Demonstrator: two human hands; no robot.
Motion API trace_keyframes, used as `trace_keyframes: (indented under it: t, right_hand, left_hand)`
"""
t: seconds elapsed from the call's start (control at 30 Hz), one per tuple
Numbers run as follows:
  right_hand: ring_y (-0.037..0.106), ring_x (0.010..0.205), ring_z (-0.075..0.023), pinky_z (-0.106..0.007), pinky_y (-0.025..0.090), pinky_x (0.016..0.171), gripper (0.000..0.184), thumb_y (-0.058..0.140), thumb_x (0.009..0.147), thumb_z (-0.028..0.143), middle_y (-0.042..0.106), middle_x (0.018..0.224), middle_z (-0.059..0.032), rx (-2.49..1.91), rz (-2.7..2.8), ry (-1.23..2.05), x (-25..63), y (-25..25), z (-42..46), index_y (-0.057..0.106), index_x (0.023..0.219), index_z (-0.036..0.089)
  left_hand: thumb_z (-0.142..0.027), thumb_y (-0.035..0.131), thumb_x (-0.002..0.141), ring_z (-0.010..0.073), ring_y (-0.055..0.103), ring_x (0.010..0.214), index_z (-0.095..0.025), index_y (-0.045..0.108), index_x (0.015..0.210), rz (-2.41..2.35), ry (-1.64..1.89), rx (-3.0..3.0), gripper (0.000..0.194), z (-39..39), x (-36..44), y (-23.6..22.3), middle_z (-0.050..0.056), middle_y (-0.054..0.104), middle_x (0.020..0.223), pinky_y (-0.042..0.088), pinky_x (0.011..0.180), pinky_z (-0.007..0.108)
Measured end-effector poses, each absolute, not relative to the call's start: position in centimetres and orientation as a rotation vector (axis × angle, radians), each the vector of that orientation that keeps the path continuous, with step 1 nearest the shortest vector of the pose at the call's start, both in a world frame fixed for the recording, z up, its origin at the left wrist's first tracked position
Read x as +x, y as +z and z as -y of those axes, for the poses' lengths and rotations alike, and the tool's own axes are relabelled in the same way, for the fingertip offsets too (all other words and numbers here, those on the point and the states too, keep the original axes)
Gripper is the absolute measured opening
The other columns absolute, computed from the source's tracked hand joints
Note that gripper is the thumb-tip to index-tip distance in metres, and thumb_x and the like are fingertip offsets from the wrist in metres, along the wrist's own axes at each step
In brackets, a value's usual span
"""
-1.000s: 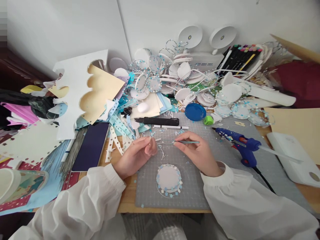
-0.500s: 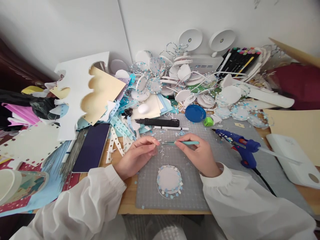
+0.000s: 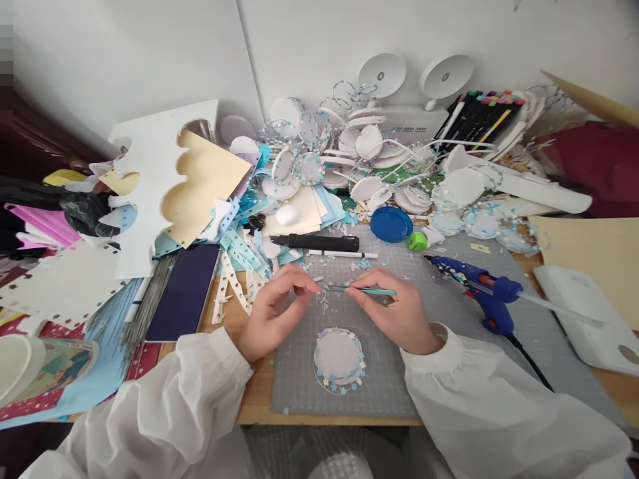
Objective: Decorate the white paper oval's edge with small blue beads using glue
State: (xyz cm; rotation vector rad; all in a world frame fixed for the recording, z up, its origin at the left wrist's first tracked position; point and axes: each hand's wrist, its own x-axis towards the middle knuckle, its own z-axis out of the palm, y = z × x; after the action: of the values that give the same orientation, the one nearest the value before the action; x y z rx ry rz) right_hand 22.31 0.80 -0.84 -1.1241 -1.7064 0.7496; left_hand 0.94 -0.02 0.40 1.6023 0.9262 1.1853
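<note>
In my right hand (image 3: 394, 306) is a pair of teal tweezers (image 3: 377, 291), pinched between thumb and fingers, the tips pointing left. My left hand (image 3: 279, 306) faces those tips with its fingers curved and the thumb apart from the index finger. Its index fingertip is close to the tweezer tips; whether anything tiny lies between them is too small to tell. Below the hands, a white disc (image 3: 338, 357) ringed with small blue and white stars lies on the grey cutting mat (image 3: 299, 392). Loose star pieces (image 3: 360, 265) and paper scraps are scattered beyond the fingers.
A blue glue gun (image 3: 479, 279) lies on the right, its black cord running toward me. Behind the hands are a black pen (image 3: 319, 242), a blue lid (image 3: 391, 225) and a heap of star-trimmed discs (image 3: 309, 167). A dark phone-like slab (image 3: 184, 293) is on the left.
The left thumb has moved down and away from the index finger, widening the gap. The right hand and tweezers have shifted slightly left. The ringed disc stays in place.
</note>
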Motion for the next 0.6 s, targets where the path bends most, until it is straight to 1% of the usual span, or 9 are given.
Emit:
trace_keyframes:
  t: [0.07, 0.13, 0.2, 0.3, 0.4, 0.47, 0.6]
  right_hand:
    - [0.063, 0.076, -0.0205, -0.037, 0.049, 0.072, 0.006, 0.069, 0.079, 0.023, 0.069, 0.076, -0.0041, -1.133, 1.651, 0.777, 22.3, -0.6, -0.7, 0.065, 0.075, 0.023]
    - [0.063, 0.077, -0.0206, -0.036, 0.049, 0.071, 0.007, 0.07, 0.078, 0.026, 0.069, 0.076, -0.0038, -1.167, 1.538, 0.834, 22.4, -0.3, -0.7, 0.065, 0.074, 0.024]
    - [0.062, 0.075, -0.0198, -0.033, 0.049, 0.066, 0.01, 0.071, 0.078, 0.03, 0.068, 0.075, -0.003, -1.205, 1.431, 0.892, 22.7, -0.1, -0.7, 0.066, 0.072, 0.024]
    - [0.059, 0.07, -0.0178, -0.031, 0.046, 0.062, 0.011, 0.072, 0.077, 0.034, 0.066, 0.075, -0.002, -1.213, 1.323, 0.969, 23.0, -0.4, -0.9, 0.067, 0.073, 0.025]
    - [0.057, 0.07, -0.0176, -0.031, 0.045, 0.063, 0.013, 0.073, 0.076, 0.036, 0.065, 0.074, -0.0019, -1.188, 1.241, 1.054, 23.2, -0.9, -1.1, 0.067, 0.074, 0.025]
    - [0.057, 0.071, -0.0176, -0.032, 0.045, 0.065, 0.014, 0.073, 0.076, 0.036, 0.064, 0.075, -0.0019, -1.166, 1.189, 1.12, 23.2, -1.1, -1.1, 0.067, 0.075, 0.024]
    - [0.055, 0.07, -0.0154, -0.03, 0.045, 0.066, 0.015, 0.074, 0.075, 0.037, 0.062, 0.073, -0.0008, -1.076, 1.092, 1.249, 23.0, -0.7, -1.1, 0.067, 0.073, 0.024]
  left_hand:
    - [-0.01, 0.051, 0.084, 0.0199, 0.054, 0.081, -0.019, 0.068, 0.081, -0.908, 1.161, 1.755, 0.019, 0.2, 0.8, 0.8, 0.006, 0.059, 0.081, 0.04, 0.075, 0.032]
    - [-0.009, 0.047, 0.083, 0.0198, 0.053, 0.073, -0.019, 0.065, 0.07, -0.887, 1.135, 1.853, 0.024, 0.2, 0.8, 1.0, 0.005, 0.058, 0.072, 0.039, 0.071, 0.033]
    - [-0.011, 0.045, 0.083, 0.0196, 0.051, 0.069, -0.019, 0.062, 0.064, -0.881, 1.136, 1.879, 0.026, 0.3, 0.7, 1.0, 0.005, 0.056, 0.066, 0.038, 0.068, 0.033]
    - [-0.017, 0.046, 0.087, 0.0191, 0.05, 0.068, -0.018, 0.06, 0.066, -0.941, 1.158, 1.802, 0.025, 0.2, 0.7, 0.6, 0.004, 0.056, 0.065, 0.037, 0.069, 0.033]
    - [-0.023, 0.054, 0.087, 0.0176, 0.048, 0.069, -0.018, 0.057, 0.071, -1.051, 1.183, 1.651, 0.018, 0.2, 0.9, 0.0, 0.003, 0.054, 0.07, 0.037, 0.069, 0.031]
    - [-0.025, 0.058, 0.087, 0.0165, 0.047, 0.069, -0.019, 0.055, 0.071, -1.087, 1.194, 1.601, 0.017, 0.1, 1.0, -0.2, 0.002, 0.052, 0.072, 0.036, 0.067, 0.029]
    - [-0.024, 0.056, 0.09, 0.0163, 0.046, 0.069, -0.018, 0.049, 0.058, -1.083, 1.167, 1.702, 0.033, 0.0, 1.2, -0.2, 0.001, 0.052, 0.066, 0.036, 0.071, 0.031]
